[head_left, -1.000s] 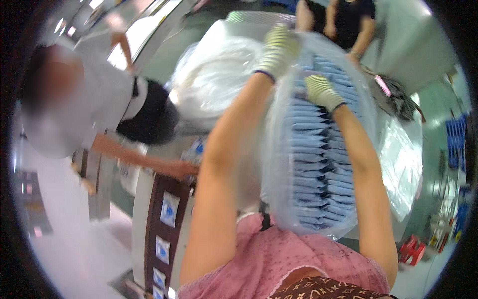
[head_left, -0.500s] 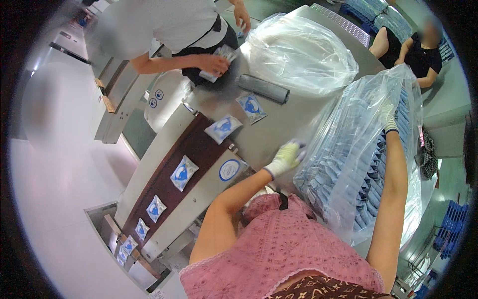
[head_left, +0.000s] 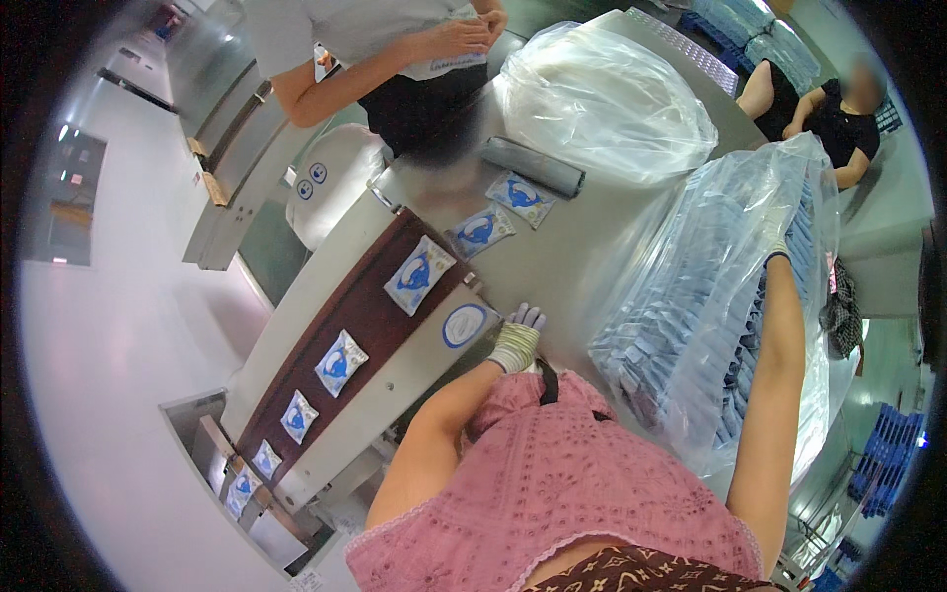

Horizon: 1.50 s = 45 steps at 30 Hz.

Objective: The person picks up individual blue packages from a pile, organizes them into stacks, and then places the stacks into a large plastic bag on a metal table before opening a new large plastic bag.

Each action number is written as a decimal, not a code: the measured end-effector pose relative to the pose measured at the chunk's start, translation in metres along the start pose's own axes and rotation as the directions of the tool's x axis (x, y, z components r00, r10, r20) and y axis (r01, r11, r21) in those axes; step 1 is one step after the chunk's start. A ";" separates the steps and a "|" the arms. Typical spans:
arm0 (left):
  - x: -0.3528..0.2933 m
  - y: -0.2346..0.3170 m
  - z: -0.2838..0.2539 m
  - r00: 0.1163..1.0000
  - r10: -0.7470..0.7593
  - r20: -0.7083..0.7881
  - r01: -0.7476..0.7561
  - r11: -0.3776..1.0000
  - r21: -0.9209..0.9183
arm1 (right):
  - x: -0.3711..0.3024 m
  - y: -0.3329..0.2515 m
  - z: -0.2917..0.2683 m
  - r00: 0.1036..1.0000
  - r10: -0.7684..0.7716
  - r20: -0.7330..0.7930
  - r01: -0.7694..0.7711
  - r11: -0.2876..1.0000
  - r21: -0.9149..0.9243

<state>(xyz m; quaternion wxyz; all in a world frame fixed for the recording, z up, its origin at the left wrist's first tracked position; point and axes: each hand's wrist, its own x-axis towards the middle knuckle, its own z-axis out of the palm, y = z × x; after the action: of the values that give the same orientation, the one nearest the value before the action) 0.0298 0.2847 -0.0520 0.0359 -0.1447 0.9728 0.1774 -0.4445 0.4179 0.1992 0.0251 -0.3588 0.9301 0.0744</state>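
My left hand (head_left: pixel 518 338), in a white and pale-yellow glove, rests at the table edge beside the conveyor's end. Its fingers are spread and hold nothing. My right hand (head_left: pixel 774 239), gloved too, reaches into a large clear plastic bag (head_left: pixel 807 158); plastic covers its fingers and blurs them. Rows of light-blue packets (head_left: pixel 641 365) stand packed inside that bag. Two white packets with a blue print, one nearer (head_left: pixel 480 231) and one farther (head_left: pixel 523 198), lie on the metal table past the belt. Another such packet (head_left: pixel 421 276) rides near the belt's end.
The dark-red conveyor belt (head_left: pixel 380 306) carries several more packets toward the table. A grey roll (head_left: pixel 533 166) lies behind the loose packets, near a heap of clear plastic (head_left: pixel 607 104). Across the table a co-worker (head_left: pixel 370 49) stands with hands together; another person (head_left: pixel 838 123) is at far right.
My left hand has moved left and nearer to me, to the conveyor's end. One packet has slid off the belt onto the table. The co-worker's hands have come up together.
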 end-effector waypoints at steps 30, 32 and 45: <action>-0.133 -0.179 -0.176 0.574 -0.810 0.118 0.818 0.572 -0.052 | -0.142 0.025 0.012 0.974 0.067 -0.215 -0.034 0.988 0.153; -0.124 -0.182 -0.161 0.679 -0.717 0.156 0.734 0.670 -0.113 | -0.141 0.023 0.018 0.974 0.061 -0.219 -0.023 0.985 0.170; -0.125 -0.123 -0.169 0.660 -0.715 0.230 0.751 0.637 -0.174 | -0.169 0.021 0.015 0.973 0.088 -0.213 -0.048 0.982 0.183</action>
<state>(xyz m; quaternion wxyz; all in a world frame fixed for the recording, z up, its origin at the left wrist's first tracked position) 0.1824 0.1479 0.0801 0.1538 -0.5181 0.7934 0.2799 -0.3335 0.5472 0.2040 -0.0491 -0.3289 0.9419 -0.0478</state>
